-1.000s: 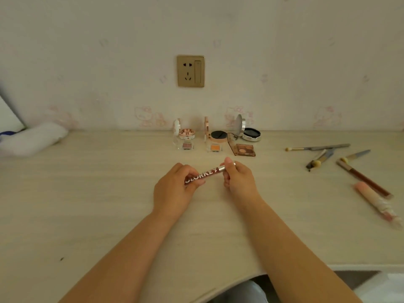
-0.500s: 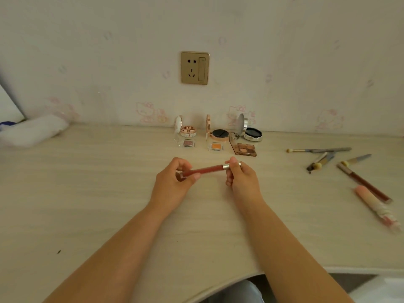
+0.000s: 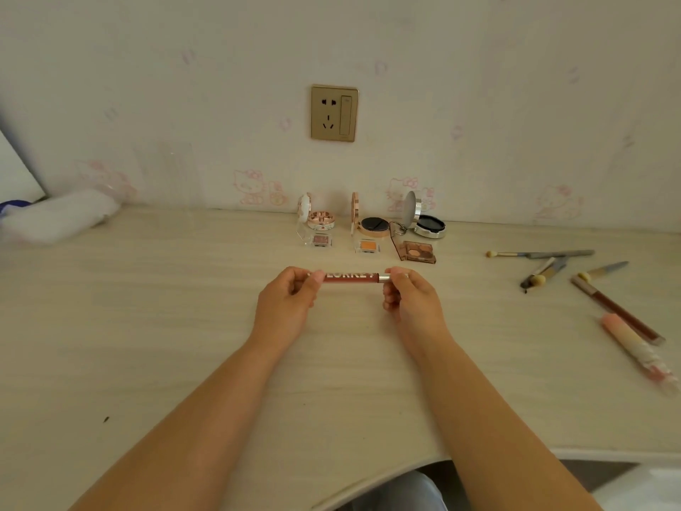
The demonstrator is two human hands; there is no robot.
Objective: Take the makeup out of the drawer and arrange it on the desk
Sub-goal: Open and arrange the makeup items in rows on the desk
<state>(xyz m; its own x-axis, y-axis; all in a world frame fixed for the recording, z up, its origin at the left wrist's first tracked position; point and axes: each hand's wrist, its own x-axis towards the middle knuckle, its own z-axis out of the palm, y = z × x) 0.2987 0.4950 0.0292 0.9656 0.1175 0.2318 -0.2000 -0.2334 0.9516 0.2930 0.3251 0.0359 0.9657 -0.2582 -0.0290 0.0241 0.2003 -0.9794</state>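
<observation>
Both hands pinch one lip-gloss tube (image 3: 351, 277): left hand (image 3: 285, 302) on its dark end, right hand (image 3: 414, 303) on the silver cap. Tube now level, lettering up; a second ago it slanted. Likely being squared for placing. Beyond the grip, open compacts (image 3: 372, 226) line the desk (image 3: 147, 326); brushes (image 3: 541, 254) lie well right

Three open round compacts (image 3: 376, 226), three small flat palettes (image 3: 417, 251), four brushes (image 3: 541, 254), three slim tubes (image 3: 350, 277), one wall socket (image 3: 334, 113).

Home bedroom: cartoon-cat wallpaper (image 3: 258, 186), makeup-strewn desk (image 3: 184, 326)
</observation>
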